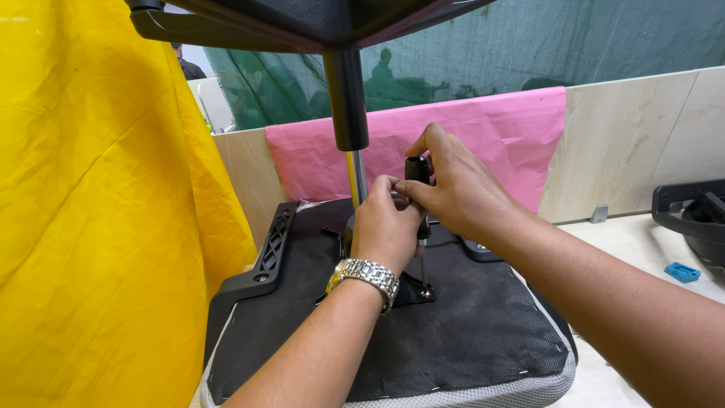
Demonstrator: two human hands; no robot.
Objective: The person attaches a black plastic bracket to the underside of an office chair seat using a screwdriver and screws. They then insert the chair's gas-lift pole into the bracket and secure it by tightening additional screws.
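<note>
Head view: your right hand point(453, 189) has its grip closed around the black handle of the screwdriver point(418, 171), held upright so the shaft runs straight down to a screw point(427, 292) in the metal plate at the foot of the chair post point(356, 175). Your left hand point(385, 227), wearing a metal watch point(364, 276), is closed on the lower handle, apparently steadying it. The upturned seat point(468, 332) lies flat on the bench point(642, 242). A yellow cloth point(91, 227) hangs at left.
</note>
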